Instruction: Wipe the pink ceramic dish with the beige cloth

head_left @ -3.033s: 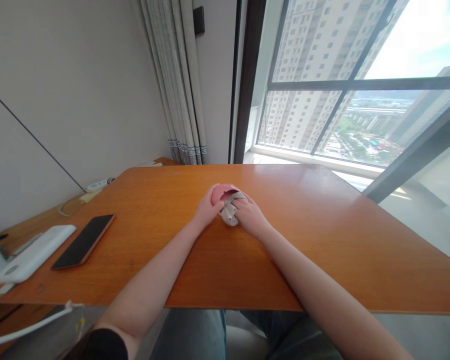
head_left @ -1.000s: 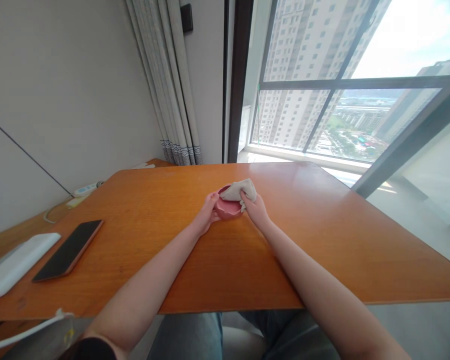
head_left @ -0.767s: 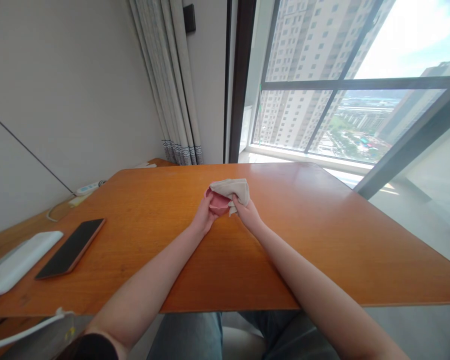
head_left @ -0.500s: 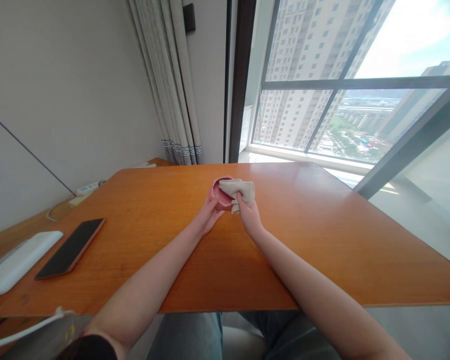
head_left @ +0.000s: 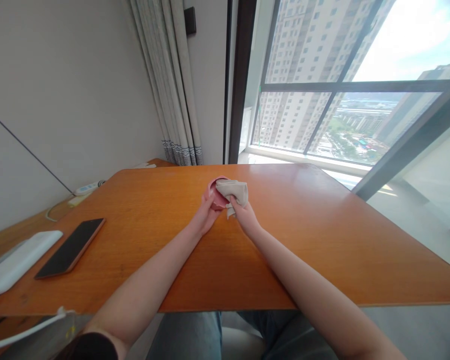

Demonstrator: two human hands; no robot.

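Observation:
Over the far middle of the wooden table (head_left: 142, 280), my left hand (head_left: 206, 215) grips a pink bowl (head_left: 217, 199) by its near left side. The bowl is tilted, so its hollow faces me and to the right. My right hand (head_left: 245, 214) is closed on a folded light grey cloth (head_left: 234, 189), thumb on top. Part of the cloth reaches over the bowl's right rim into its opening, and a loose end hangs below my fingers. The cloth hides the bowl's right side.
On the left lie a dark phone-like slab (head_left: 72, 248) and a white flat device (head_left: 22, 261). Further back is a white power strip (head_left: 88, 188) with a cord. A white cable (head_left: 26, 332) crosses the lower left corner. A large window (head_left: 345, 85) stands beyond the table.
The cloth and my right hand have shifted slightly left, deeper over the bowl. The bowl has also moved a little left in my left hand.

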